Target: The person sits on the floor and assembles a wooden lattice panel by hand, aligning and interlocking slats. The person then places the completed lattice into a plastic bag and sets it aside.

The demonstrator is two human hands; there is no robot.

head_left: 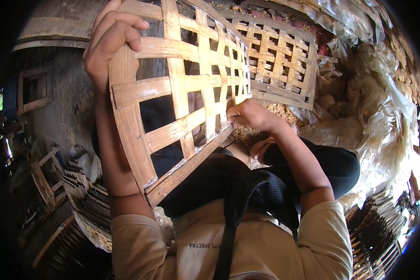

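1. The framed lattice panel (pixel 178 81), made of flat, woven wooden strips, fills the most space. It is tilted over my lap, one corner raised at my upper left and another pointing back toward me beside my left forearm.
2. Crumpled clear plastic sheeting (pixel 382 112) is heaped to my right.
3. My legs, in black trousers (pixel 331 165), are bent beneath the panel.
4. A second lattice panel (pixel 280 51), closer in its weave, is beyond the first and a little to the right.
5. A stack of thin slats (pixel 382 224) is near my right elbow.
6. Pale shavings (pixel 280 112) are scattered below that second panel.
7. My left hand (pixel 112 42) grips the raised corner, fingers hooked over the frame.
8. My right hand (pixel 254 115) is at the far end of the lower rail (pixel 191 163), fingers bent against it; I can't tell whether they clasp the wood or only press on it.
9. Smallest are the white smears (pixel 199 149) along the rail's inner edge, where the strip ends meet it.
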